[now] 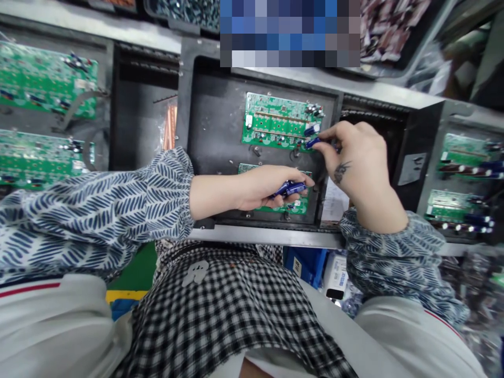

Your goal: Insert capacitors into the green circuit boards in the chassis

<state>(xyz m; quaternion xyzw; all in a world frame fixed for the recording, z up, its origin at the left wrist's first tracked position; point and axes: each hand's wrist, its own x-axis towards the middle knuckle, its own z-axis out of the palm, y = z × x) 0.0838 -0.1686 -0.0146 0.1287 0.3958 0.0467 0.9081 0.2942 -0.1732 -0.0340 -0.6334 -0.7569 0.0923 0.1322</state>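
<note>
My right hand (354,157) pinches a blue capacitor (314,142) between thumb and fingertips, at the lower right edge of the upper green circuit board (275,123). Just above that capacitor, another blue one (312,130) lies tilted at the board's right side. Several more blue capacitors (291,189) rest in my left hand (263,186), its fingers curled round them, palm partly turned up. That hand is over the lower green circuit board (246,168) and hides much of it. Both boards sit in a black tray (216,121).
More boards in black fixtures are at the left (43,79) and right (468,149). Bins of small parts (189,11) run along the back. A metal rail (268,236) crosses in front of the tray. A blue box (305,262) is below it.
</note>
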